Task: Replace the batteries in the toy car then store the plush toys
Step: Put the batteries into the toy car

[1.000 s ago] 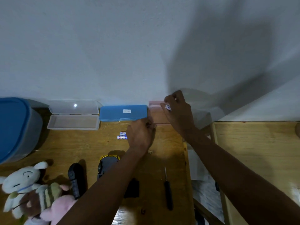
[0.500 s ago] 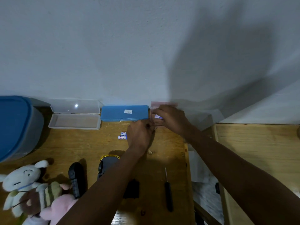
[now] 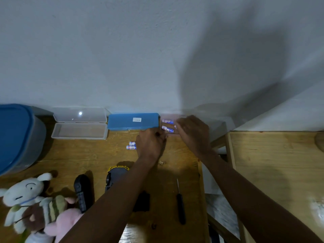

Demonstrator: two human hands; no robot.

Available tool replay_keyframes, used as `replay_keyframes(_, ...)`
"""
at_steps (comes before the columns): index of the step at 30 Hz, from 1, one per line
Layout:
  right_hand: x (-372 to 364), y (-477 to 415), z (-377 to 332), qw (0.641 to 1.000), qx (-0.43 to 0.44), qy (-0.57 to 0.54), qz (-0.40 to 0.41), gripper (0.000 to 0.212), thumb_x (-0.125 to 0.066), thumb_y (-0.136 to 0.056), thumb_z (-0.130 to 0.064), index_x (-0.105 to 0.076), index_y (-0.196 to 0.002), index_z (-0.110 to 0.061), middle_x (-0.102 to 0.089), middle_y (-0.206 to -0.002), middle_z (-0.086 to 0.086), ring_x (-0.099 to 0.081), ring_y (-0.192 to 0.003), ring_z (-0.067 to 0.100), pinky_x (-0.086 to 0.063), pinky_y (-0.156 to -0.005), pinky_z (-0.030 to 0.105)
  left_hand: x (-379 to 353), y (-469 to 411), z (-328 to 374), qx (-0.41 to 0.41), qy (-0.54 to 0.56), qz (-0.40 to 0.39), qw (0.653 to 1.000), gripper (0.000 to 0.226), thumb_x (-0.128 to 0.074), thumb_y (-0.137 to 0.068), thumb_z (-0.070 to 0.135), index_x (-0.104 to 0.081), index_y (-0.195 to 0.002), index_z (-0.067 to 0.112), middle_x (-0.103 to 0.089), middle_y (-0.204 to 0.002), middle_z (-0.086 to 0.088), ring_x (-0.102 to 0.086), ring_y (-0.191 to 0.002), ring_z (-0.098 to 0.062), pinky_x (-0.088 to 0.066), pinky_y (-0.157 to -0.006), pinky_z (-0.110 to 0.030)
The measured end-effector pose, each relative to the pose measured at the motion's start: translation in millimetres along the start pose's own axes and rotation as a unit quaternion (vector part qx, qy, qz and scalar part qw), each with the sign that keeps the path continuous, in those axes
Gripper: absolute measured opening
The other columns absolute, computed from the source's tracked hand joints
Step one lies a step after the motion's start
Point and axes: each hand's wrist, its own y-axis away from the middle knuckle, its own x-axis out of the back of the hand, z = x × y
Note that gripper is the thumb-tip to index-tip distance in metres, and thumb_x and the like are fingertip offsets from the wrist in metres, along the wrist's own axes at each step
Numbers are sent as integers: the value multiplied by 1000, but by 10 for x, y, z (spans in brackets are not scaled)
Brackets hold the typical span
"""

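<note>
Left hand (image 3: 150, 146) steadies a pink case (image 3: 172, 135) on the desk (image 3: 87, 155) — right hand (image 3: 192, 134) reaches its batteries (image 3: 167, 128), likely replacements; grips unclear.

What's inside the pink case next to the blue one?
Two batteries lie in the pink case, at its left end. The right hand covers the rest, so further contents are hidden.

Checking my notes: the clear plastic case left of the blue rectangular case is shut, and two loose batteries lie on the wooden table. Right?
No: the head view shows the clear plastic case open, lid back. It is left of the blue rectangular case, and two loose batteries lie on the wooden table.
</note>
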Motion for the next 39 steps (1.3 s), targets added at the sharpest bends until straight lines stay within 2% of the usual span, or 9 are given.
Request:
replay_keyframes(2,69,0,-46,994,-86,9,64,18,-65,-92,-24,-70,-104,-11,-67,-94,7,-61,-86,18,-52,-68,26,1,-7,0,6,9,-7,1000,16,-75,-87,33,-79,-96,21,-78,-91,0,-70,-80,-19,-57,-73,-32)
replay_keyframes(3,76,-6,-66,992,-115,16,56,24,-63,-92,-25,-68,-112,-13,-67,-102,7,-59,-92,18,-50,-74,25,0,-8,4,12,13,-11,1000,15,-74,-87,32,-79,-97,21,-78,-93,1,-69,-81,-17,-56,-74,-30)
replay_keyframes(8,-10,200,-23,988,-81,-27,-128,35,-57,-94,-39,-62,-124,-23,-60,-127,1,-53,-116,17,-49,-91,36,-26,13,-14,48,36,-7,998,17,-74,-87,34,-75,-100,23,-77,-96,3,-69,-88,-16,-56,-78,-32)
replay_keyframes(11,-40,333,-13,981,-95,-28,-165,33,-57,-96,-37,-62,-128,-27,-55,-136,-1,-51,-121,15,-49,-94,37,-21,36,-51,51,49,-7,997,20,-74,-87,29,-74,-105,21,-76,-102,5,-68,-91,-11,-51,-74,-25)
replay_keyframes(16,-44,333,-38,981,-98,11,-170,31,-61,-96,-28,-65,-126,-26,-59,-137,2,-56,-121,23,-48,-95,41,-45,53,-53,38,48,-11,998,30,-72,-90,32,-72,-117,21,-75,-110,5,-68,-98,-11,-47,-77,-23)
replay_keyframes(26,-73,235,-52,971,-40,116,-207,34,-70,-89,-26,-67,-123,-25,-63,-132,4,-60,-118,27,-47,-96,42,-53,26,-49,34,40,-7,999,30,-70,-91,30,-71,-119,20,-75,-113,1,-69,-102,-17,-48,-83,-26)
replay_keyframes(31,-30,204,-100,970,-51,105,-212,30,-65,-93,-25,-66,-123,-25,-63,-132,4,-59,-120,27,-46,-98,41,48,145,-42,10,30,2,1000,31,-70,-90,38,-71,-117,22,-75,-109,2,-68,-99,-18,-51,-82,-28)
replay_keyframes(36,79,183,-338,960,-121,99,-233,43,-57,-95,-38,-53,-136,-27,-47,-147,6,-39,-139,27,-29,-114,43,386,357,-118,-5,15,36,999,32,-67,-90,32,-72,-120,24,-75,-111,1,-68,-99,-19,-55,-85,-33)
replay_keyframes(39,163,349,-712,970,-155,13,-187,46,-59,-92,-38,-50,-136,-28,-50,-144,0,-44,-133,21,-39,-108,39,660,533,-277,-19,23,64,998,29,-69,-89,27,-73,-117,21,-75,-111,0,-66,-101,-19,-53,-86,-31)
